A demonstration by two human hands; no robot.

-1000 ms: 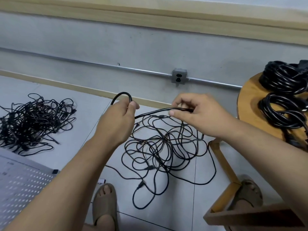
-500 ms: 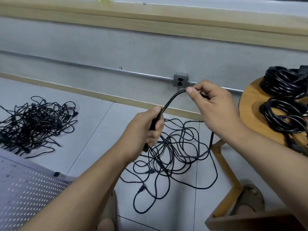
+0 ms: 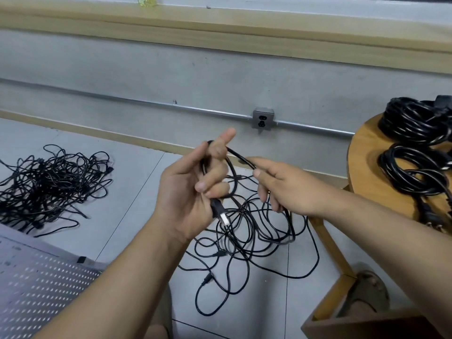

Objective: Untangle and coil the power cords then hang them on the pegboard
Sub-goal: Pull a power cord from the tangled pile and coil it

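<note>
Far to my left the pegboard (image 3: 36, 289) lies flat in the lower corner. Beyond it a dense tangle of black cords (image 3: 49, 184) sits on the tiled floor (image 3: 137, 167). My left hand (image 3: 188, 194) is raised with the palm toward me, its fingers (image 3: 215, 172) curled round the cord (image 3: 241, 158). One turn loops over my forefinger, and the plug (image 3: 221, 215) pokes out below my palm, metal tip down. From that loop the cord runs rightward to my right hand (image 3: 291, 189), where thumb and forefinger pinch it; the other fingers there are loosely bent. A strand drops from under that hand into the loose heap (image 3: 244, 243) on the floor beneath both hands. It is probably the same cord, though I cannot trace it through the knot. On the wall behind, a metal socket (image 3: 263, 118) sits on a conduit (image 3: 318, 127). At the right edge the round wooden table (image 3: 362, 155) carries two neat coils (image 3: 415, 172), one behind the other.
</note>
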